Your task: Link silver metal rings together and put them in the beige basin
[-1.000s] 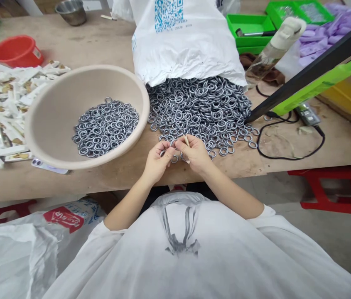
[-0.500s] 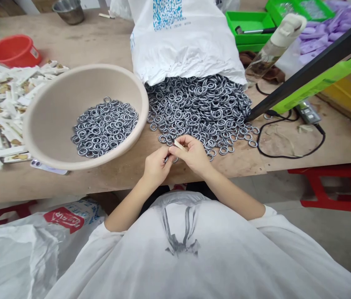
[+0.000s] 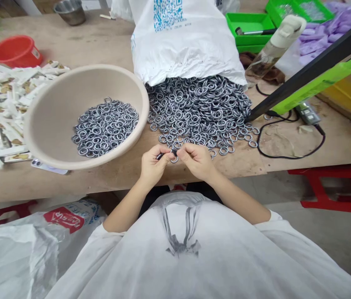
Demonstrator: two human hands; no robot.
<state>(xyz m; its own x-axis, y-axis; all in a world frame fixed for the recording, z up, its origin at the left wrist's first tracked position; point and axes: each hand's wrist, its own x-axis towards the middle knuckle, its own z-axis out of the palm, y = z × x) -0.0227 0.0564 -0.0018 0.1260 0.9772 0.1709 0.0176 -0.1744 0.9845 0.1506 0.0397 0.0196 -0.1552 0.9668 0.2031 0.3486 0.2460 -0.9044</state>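
Observation:
My left hand (image 3: 153, 165) and my right hand (image 3: 197, 161) meet at the table's front edge, fingers closed. Between their fingertips they pinch a small dark object (image 3: 174, 153), whose exact kind I cannot make out. A dark end of something also shows at the left index finger. Just beyond the hands spreads a heap of shiny grey rings (image 3: 200, 110), with a few loose ones close to my fingertips. To the left stands a large beige basin (image 3: 49, 120) holding many similar rings (image 3: 105, 128).
A white sack (image 3: 187, 54) lies open behind the heap. White pieces (image 3: 3, 108) cover the table at left, near a red bowl (image 3: 16, 52). At right are a slanted black bar (image 3: 306, 70), a cable (image 3: 275, 155), a bottle (image 3: 275, 45) and green trays (image 3: 250, 20).
My hands have drawn slightly apart. The cream-coloured stick that stuck out of my right fingers no longer shows, and the dark object between the fingertips is now more visible.

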